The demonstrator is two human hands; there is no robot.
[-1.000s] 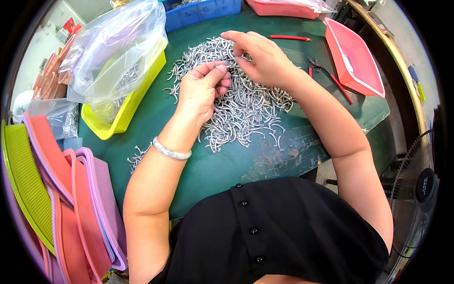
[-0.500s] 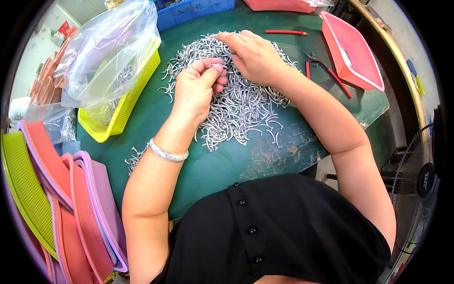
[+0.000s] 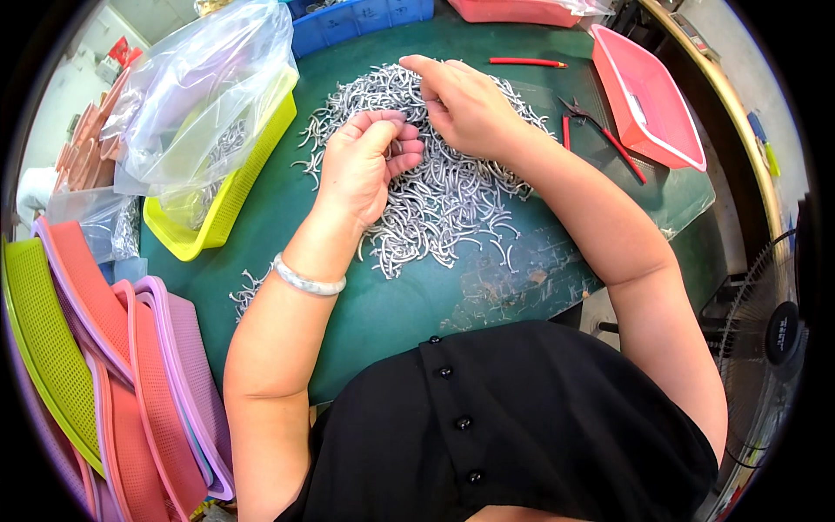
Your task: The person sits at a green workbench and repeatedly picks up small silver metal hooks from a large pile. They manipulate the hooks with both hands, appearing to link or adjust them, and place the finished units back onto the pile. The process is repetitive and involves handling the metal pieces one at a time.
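Observation:
A large heap of small curved grey metal pieces [image 3: 444, 209] is spread over the green table. My left hand [image 3: 361, 165], with a pale bangle on its wrist, is over the heap's left part. Its thumb presses against the index finger, and whatever lies in the pinch is too small to make out. Close beside it, my right hand [image 3: 470, 109] is over the heap's upper part, palm down. The right index finger stretches to the left, apart from the thumb; the other fingers are partly hidden beneath the hand.
Left of the heap stands a yellow-green basket [image 3: 248, 174] with a clear plastic bag in it. Stacked plastic baskets [image 3: 156, 383] fill the lower left. Red-handled pliers [image 3: 604, 130], a red rod [image 3: 528, 62] and a pink tray [image 3: 661, 143] lie right. A blue bin [image 3: 361, 26] stands behind.
The left hand's lower fingers have spread a little, while its thumb stays against the index finger. My right hand has shifted slightly, its index finger still stretched out.

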